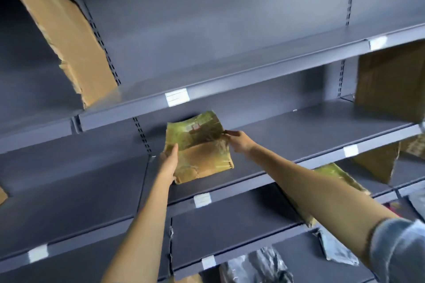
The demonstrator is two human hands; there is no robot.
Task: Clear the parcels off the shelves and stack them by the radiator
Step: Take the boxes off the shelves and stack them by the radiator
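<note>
We hold the yellow-brown parcel [199,147] on the middle shelf [299,126]: left hand [169,163] grips its left edge, right hand [236,141] pinches its right (blurred); lift level, clearing the lip.

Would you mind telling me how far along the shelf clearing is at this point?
Partly done. The wide stretches of the upper shelves are bare. In hand: the left hand and right hand both grip a yellow-brown parcel on the middle shelf. Left: the cardboard boxes at top left and far right, another yellowish parcel, and the grey mailer bags lower down. The radiator is out of view.
</note>
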